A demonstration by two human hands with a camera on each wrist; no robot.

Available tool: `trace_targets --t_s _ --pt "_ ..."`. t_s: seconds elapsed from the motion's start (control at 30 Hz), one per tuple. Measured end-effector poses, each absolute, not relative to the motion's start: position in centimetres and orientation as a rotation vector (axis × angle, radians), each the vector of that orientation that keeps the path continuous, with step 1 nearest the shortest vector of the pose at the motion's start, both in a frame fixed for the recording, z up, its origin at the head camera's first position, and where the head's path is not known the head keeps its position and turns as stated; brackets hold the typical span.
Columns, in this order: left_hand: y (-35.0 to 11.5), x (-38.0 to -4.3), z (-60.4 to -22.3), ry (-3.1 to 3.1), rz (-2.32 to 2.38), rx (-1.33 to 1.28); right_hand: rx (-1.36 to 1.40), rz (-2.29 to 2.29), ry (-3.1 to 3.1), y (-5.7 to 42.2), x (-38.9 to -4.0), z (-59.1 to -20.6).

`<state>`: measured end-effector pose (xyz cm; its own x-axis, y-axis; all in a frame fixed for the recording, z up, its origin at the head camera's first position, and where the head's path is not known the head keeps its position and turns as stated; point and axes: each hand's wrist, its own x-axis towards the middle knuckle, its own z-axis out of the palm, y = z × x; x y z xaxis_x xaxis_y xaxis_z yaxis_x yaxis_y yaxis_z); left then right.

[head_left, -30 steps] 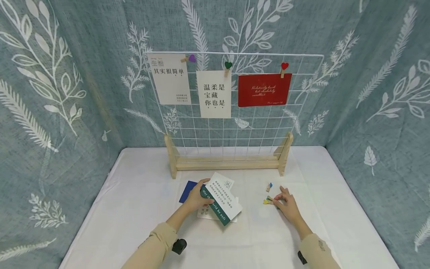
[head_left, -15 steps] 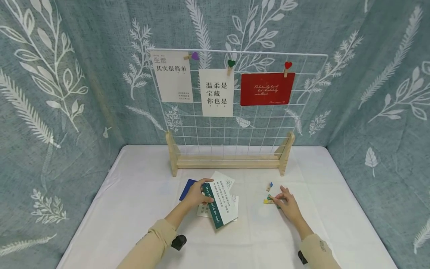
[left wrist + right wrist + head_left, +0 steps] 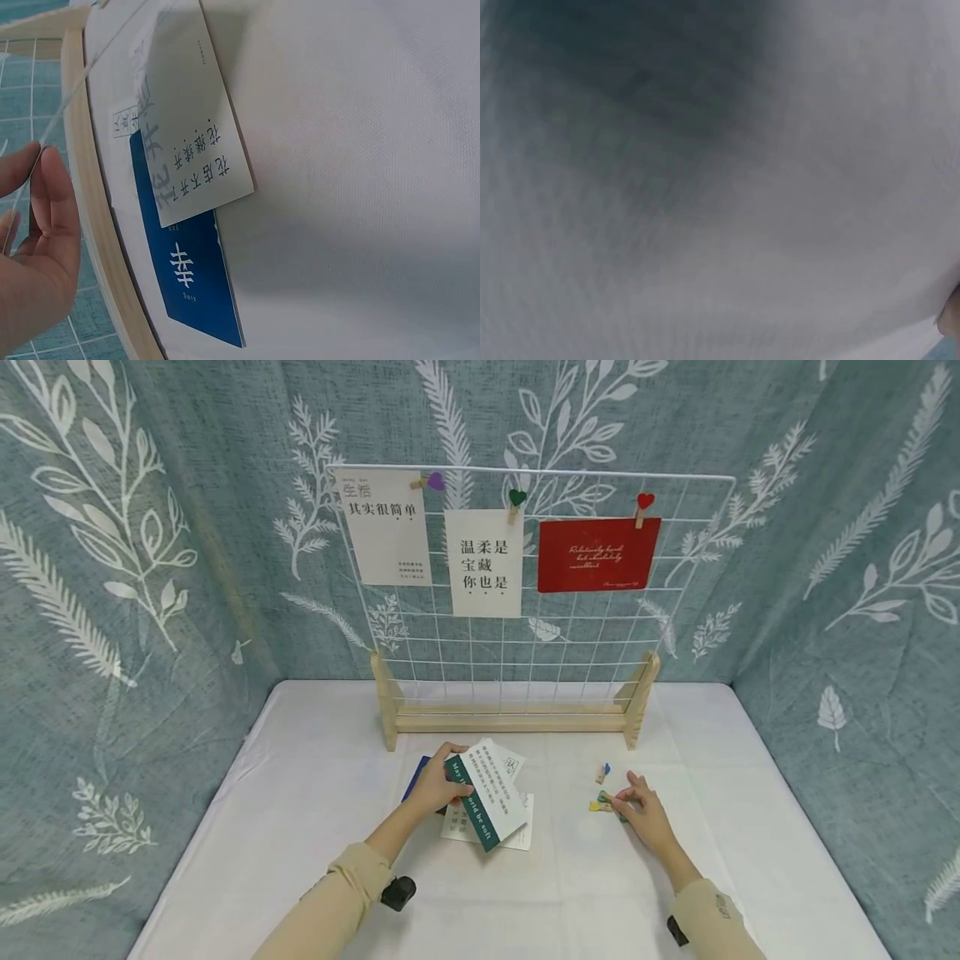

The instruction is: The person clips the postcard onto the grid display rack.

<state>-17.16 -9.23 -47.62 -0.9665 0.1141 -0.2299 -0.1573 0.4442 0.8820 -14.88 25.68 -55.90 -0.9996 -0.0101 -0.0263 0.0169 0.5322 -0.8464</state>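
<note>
My left hand [image 3: 438, 785] grips a card [image 3: 491, 793], white with a green band reading "May the world be soft", raised and tilted over other cards. In the left wrist view this card shows nearly edge-on between thumb and fingers of the left hand [image 3: 49, 217]. Beneath lie a white card [image 3: 199, 127] with dark characters and a blue card [image 3: 191, 277]. My right hand [image 3: 651, 822] pinches a small clothespin with a green end [image 3: 604, 797] at the tabletop. Beside it lie a yellow clothespin [image 3: 599, 807] and a blue-heart clothespin [image 3: 603, 772]. Only a fingertip [image 3: 951, 319] shows in the right wrist view.
A white wire grid [image 3: 540, 647] on a wooden stand [image 3: 510, 723] rises at the back. Clipped to it are a white card [image 3: 390, 547], another white card [image 3: 483, 581] and a red card [image 3: 592, 568], each with a heart clothespin. Leaf-patterned curtains [image 3: 112, 735] enclose the table.
The green-and-white card, in my left hand, has swung and lifted slightly, its lower end now farther from me. My right hand stays among the clothespins, the green one shifting slightly.
</note>
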Motion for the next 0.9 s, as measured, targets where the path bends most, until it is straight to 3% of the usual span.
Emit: trace_targets --t_s 0.9 --pt "-10.9 -15.6 -46.3 2.409 1.626 -0.149 -0.031 -1.503 2.691 26.4 -15.5 -53.7"
